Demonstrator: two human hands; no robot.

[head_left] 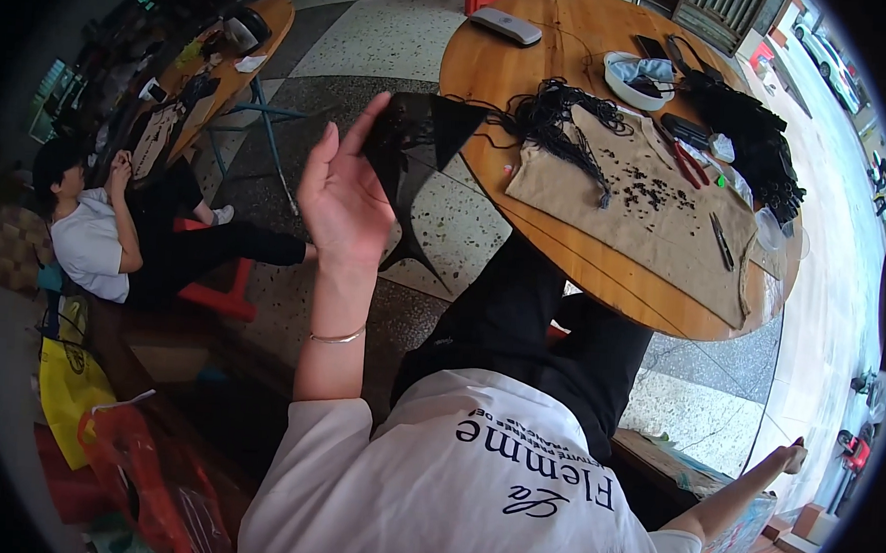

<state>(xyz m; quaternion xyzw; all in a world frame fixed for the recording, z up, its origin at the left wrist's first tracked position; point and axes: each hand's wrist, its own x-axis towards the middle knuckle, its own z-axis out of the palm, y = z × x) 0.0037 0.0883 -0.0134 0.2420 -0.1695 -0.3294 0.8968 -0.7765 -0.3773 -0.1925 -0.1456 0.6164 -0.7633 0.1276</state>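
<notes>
My left hand (346, 206) is raised in front of me, left of the round table, palm facing up. A dark, thin piece of black cloth (401, 159) lies along its fingers, with a pointed end hanging down; the fingers behind it are partly hidden. Small dark bits show on the cloth near the fingertips. My right hand (792, 458) is stretched far out to the right, its fingers pinched closed. Whatever they hold is too small to make out. Nearest the left hand on the table is a tangle of black cords (561, 123).
On the round wooden table (584, 269) lies a beige cloth (568, 188) with scattered black pieces (658, 196), red-handled pliers (689, 167) and tweezers (721, 241). A white bowl (635, 94) and black bundles (742, 122) stand behind. A seated person (95, 228) works at left.
</notes>
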